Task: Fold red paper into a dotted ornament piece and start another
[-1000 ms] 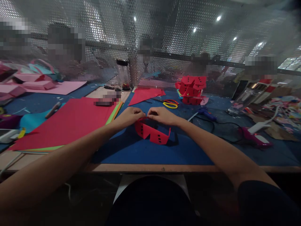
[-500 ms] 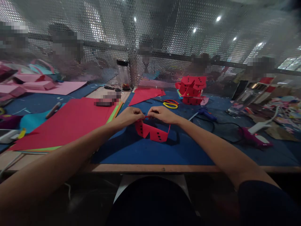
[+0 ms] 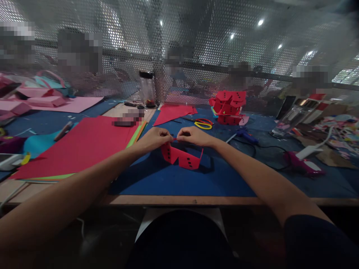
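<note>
Red paper glasses with small dark square holes in the front stand over the blue mat, the front facing me. My left hand pinches a red strip at the back of the glasses between thumb and fingertips. Close beside it, my right hand is closed on the strip's other side, a short bit of red showing between the two hands. The fingertips hide most of the strip. A stack of similar red paper glasses stands farther back to the right.
Yellow-and-red-handled scissors lie behind my hands. To the right are a blue glue gun with its cord and a purple device. Red sheets cover the left side. A jar stands before the perforated metal screen.
Both hands keep their pinch on the glasses. My right fingers have shifted very slightly; the glasses are nearly in the same place.
</note>
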{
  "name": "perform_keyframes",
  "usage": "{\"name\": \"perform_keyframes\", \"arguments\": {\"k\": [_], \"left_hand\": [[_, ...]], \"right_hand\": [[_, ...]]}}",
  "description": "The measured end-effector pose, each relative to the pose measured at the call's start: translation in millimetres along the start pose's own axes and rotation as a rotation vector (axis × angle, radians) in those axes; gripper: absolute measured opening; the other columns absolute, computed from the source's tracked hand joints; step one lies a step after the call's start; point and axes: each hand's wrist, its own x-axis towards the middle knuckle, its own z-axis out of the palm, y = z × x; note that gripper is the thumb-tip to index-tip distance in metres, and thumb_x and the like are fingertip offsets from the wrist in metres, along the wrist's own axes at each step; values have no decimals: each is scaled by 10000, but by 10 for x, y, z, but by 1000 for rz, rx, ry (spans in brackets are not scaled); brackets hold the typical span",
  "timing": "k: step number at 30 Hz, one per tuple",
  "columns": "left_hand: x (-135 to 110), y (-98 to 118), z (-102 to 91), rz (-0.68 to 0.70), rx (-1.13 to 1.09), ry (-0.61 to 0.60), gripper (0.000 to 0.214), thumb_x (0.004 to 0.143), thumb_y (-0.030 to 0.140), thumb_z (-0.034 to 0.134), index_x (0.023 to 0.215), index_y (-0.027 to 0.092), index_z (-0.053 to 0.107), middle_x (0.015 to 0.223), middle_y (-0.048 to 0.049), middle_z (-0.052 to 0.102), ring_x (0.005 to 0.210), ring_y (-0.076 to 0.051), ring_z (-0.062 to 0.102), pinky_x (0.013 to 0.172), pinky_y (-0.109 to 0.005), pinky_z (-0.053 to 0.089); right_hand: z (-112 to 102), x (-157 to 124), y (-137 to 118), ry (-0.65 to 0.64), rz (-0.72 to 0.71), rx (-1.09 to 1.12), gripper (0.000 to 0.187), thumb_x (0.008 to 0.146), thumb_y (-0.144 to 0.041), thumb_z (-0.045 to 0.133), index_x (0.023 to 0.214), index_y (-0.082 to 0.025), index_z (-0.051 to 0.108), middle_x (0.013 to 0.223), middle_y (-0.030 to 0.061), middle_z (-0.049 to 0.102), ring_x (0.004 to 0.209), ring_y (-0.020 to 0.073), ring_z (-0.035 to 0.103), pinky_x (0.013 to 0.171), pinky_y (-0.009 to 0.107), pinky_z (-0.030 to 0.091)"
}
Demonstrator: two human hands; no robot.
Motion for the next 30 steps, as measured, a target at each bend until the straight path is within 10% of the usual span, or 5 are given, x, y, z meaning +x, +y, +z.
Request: {"name": "perform_keyframes", "arguments": {"k": [30], "left_hand": [[3,2,29,-17,-106,-47,289,758,433,698,658,171,629,613,4,590,566,-127,507,537,-243,364]], "right_hand": [[20,10,-8,50,-17,-43,167,903,-309,660,861,-152,703,806,41,736,762,163,667,734,283,491]]}}
